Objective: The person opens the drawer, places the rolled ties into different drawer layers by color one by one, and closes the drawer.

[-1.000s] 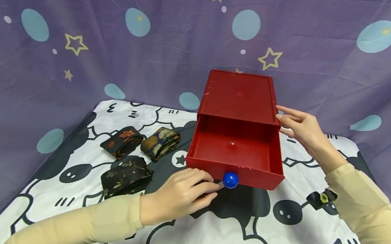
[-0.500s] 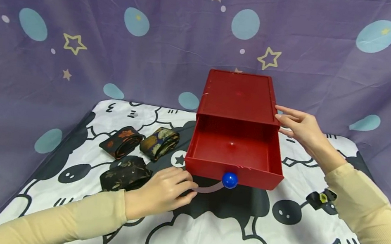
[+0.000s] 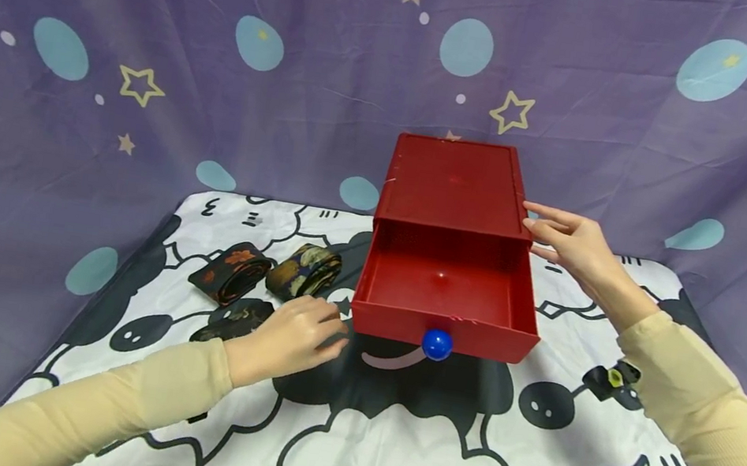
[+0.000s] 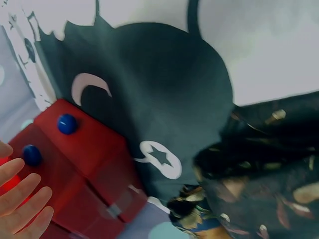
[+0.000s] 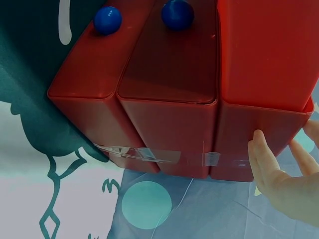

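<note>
The red cabinet (image 3: 455, 185) stands at the far side of the patterned cloth (image 3: 400, 452), its top drawer (image 3: 397, 322) well pulled out towards the near side, so the opening looks finished. The middle drawer (image 5: 167, 69) and bottom drawer (image 5: 102, 64) sit closed below. Three rolled fabric strips (they look like neckties) all lie outside, to the left of the cabinet: the orange-leaf roll (image 3: 225, 268) far left, the blue-and-gold roll (image 3: 299, 274) just beside it to the right, and the dark sprigged roll (image 3: 236, 317) nearest the person. As I judge it, only the drawer has been dealt with; nothing appears done with the rolls.

The left hand (image 3: 296, 337) hangs palm down between the dark sprigged roll and the drawer's left corner, clear of the blue knob (image 3: 436, 345). Its fingers are loose and slightly apart, with nothing pinched between them; it partly hides the dark sprigged roll in the head view, and whether any part of it brushes that roll I cannot tell. The right hand (image 3: 579, 250) is at the cabinet's right side, fingers spread and extended, fingertips apparently resting against the upper wall, probably to steady it.
</note>
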Available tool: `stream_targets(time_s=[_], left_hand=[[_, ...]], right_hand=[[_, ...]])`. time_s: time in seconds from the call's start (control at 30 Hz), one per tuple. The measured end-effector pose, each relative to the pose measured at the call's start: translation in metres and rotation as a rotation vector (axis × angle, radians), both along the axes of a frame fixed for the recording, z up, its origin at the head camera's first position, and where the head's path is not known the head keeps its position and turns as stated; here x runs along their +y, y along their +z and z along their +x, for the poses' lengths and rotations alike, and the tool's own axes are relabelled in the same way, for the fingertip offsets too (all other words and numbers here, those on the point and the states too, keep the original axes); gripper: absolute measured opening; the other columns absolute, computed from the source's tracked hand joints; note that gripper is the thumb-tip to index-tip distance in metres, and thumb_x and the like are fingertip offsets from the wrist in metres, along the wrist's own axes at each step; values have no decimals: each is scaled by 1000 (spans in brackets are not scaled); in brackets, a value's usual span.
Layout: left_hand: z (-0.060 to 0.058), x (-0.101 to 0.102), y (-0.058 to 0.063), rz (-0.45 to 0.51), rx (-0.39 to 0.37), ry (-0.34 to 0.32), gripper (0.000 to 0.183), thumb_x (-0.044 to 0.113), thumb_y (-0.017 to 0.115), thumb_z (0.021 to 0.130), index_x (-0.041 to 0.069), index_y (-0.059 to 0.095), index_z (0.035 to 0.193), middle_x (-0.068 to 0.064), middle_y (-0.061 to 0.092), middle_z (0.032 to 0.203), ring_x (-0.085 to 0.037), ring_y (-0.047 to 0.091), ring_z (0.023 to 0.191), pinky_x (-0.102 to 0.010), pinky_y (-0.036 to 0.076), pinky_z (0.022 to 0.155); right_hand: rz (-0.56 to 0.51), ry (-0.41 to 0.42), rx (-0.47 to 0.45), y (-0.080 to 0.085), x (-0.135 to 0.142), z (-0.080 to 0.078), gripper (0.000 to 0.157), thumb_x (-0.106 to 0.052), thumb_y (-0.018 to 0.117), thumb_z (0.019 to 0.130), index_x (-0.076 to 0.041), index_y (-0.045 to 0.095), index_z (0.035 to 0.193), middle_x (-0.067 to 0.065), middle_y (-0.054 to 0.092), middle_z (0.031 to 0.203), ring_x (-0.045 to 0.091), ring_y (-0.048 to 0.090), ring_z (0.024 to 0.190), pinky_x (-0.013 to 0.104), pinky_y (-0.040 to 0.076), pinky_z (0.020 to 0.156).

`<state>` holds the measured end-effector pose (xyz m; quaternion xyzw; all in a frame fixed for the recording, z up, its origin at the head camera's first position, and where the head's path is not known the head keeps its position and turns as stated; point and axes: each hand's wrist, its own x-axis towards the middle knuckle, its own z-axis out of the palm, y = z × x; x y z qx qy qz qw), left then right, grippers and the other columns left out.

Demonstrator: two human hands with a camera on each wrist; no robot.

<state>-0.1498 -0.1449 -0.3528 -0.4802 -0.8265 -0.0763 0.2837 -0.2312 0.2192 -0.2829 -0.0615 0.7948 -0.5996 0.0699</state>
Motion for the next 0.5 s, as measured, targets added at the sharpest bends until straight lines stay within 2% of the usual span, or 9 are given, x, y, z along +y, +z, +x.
stream_targets(time_s=[0.3,0.5], left_hand=[[-23,-11,-1,-115,-79,111,11,17,69,72,7,66,74,-2,55,69,-14,50,58,-26,41,51],[-39,-19,-3,-170,-138,164,11,15,70,71,7,65,75,-3,55,71,-16,54,60,-29,44,54]], right_hand=[[-5,1,-2,0,0,0,59,-37,58,83,-16,39,134,7,50,122,9,55,98,30,46,81],[-9,2,-3,0,0,0,59,-37,58,82,-16,40,134,6,52,120,9,55,97,29,46,80]])
